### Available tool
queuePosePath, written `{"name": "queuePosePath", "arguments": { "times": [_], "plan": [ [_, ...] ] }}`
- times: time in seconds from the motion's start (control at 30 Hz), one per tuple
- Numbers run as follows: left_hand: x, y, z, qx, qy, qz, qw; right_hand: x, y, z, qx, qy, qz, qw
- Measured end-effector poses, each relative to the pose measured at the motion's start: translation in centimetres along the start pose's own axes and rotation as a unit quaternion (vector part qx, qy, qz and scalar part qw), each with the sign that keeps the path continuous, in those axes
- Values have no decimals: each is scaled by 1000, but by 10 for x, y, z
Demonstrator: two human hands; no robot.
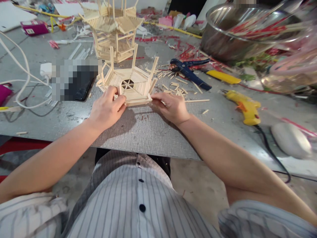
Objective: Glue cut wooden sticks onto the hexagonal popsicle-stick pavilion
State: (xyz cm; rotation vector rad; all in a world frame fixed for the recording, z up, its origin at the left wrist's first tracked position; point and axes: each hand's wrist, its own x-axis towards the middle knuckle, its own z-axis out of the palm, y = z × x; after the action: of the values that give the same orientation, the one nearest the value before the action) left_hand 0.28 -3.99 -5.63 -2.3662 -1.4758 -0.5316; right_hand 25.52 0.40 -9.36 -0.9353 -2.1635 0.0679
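Observation:
A six-sided wooden stick model point(139, 94) rests on the grey table, with upright posts at its corners and a spoked hole in its middle. My left hand point(107, 107) is closed around its near left corner, fingers at a short post. At the near right corner, my right hand point(172, 105) pinches the model's edge between thumb and fingers; whether a small loose piece is also in that pinch is too small to tell. Just behind stands a taller wooden stick pavilion point(115, 36) with a flared roof.
Cut stick pieces point(174, 87), blue cutting pliers point(190, 72) and a yellow utility knife point(223, 76) lie to the right. Beyond them are a yellow glue gun point(245, 107) with its cord and a steel pot point(223, 36). A dark phone point(84, 87) and white cables point(26, 62) lie left.

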Motion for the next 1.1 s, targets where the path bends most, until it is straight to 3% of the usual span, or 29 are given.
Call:
{"name": "queuePosePath", "arguments": {
  "times": [0.27, 0.5, 0.73, 1.1],
  "plan": [
    [-1, -1, 2, -15, 19, 1, 1000, -1, 1, 3, -22, 12, -5, 1000],
    [0, -2, 2, -23, 25, 2, 999, -2, 4, 6, -49, 47, -57, 996],
    [-1, -4, 4, -18, 29, 6, 999, -2, 2, 0, -47, -11, -47, 998],
    [-2, -7, 8, -30, 27, 17, 999, -1, -8, 4, -88, -16, -34, 995]
  ]
}}
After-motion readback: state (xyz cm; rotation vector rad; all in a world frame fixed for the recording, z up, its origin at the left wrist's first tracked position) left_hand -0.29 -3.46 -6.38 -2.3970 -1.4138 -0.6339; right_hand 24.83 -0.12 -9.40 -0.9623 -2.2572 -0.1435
